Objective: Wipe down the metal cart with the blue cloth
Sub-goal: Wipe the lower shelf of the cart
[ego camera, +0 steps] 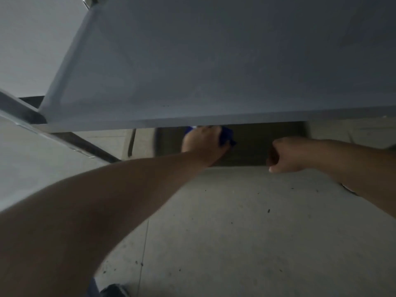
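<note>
Cloth bunched in left grip, protruding rightward.

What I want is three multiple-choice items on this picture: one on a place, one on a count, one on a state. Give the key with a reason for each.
1. Where is the crumpled blue cloth?
A. Hanging on a wall hook.
B. In the left hand, just below the edge of the flat grey metal cart shelf.
C. Draped over the shelf's top.

2. How many hands hold the cloth?
A. None.
B. One.
C. Two.

3. How is the right hand?
A. Spread flat against the shelf.
B. Pinching the cloth.
C. Fingers curled in a fist, with nothing seen in it.

Key:
1 B: blue shows beside the left hand, under the shelf edge.
2 B: the right hand is apart from the cloth.
3 C: its fingers curl inward and nothing shows in them.
</note>
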### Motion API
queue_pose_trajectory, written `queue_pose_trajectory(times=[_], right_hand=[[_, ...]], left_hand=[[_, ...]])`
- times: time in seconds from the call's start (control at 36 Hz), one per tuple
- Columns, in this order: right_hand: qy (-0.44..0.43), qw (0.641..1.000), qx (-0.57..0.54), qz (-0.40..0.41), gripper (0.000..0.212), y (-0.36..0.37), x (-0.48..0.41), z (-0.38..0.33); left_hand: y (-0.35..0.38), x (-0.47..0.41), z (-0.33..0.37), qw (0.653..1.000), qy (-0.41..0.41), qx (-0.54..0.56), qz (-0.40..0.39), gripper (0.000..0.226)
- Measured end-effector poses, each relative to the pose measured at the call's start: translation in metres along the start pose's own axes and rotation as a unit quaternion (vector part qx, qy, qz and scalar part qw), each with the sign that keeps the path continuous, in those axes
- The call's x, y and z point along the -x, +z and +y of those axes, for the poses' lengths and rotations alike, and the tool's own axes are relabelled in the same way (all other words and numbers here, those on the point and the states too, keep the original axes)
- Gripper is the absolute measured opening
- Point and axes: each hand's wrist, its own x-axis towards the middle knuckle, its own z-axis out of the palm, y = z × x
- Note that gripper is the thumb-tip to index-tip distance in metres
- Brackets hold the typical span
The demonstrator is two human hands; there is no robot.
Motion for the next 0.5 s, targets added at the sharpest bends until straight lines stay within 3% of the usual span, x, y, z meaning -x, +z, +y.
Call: queue_pose_trajectory(times=[0.06, 0.19, 0.33, 0.5], right_hand=[[0.003, 1.0, 0.014, -0.018, 0.034, -0.002, 0.001, -0.006], [-0.002, 1.0, -0.002, -0.028, 0.082, -0.009, 0.006, 0.008], [0.011, 0.999, -0.024, -0.029, 0.072, -0.005, 0.013, 0.011], [0.008, 0.998, -0.058, -0.015, 0.05, 0.003, -0.002, 0.015]], left_hand=[[0.006, -0.01, 0.052, 0.998, 0.049, 0.036, -0.016, 0.036], [0.015, -0.034, 0.129, 0.992, 0.089, 0.034, -0.08, 0.041], [0.005, -0.036, 0.086, 0.992, 0.081, 0.068, -0.062, 0.022], [-0.011, -0.014, -0.044, 0.998, -0.05, 0.032, 0.011, 0.015]])
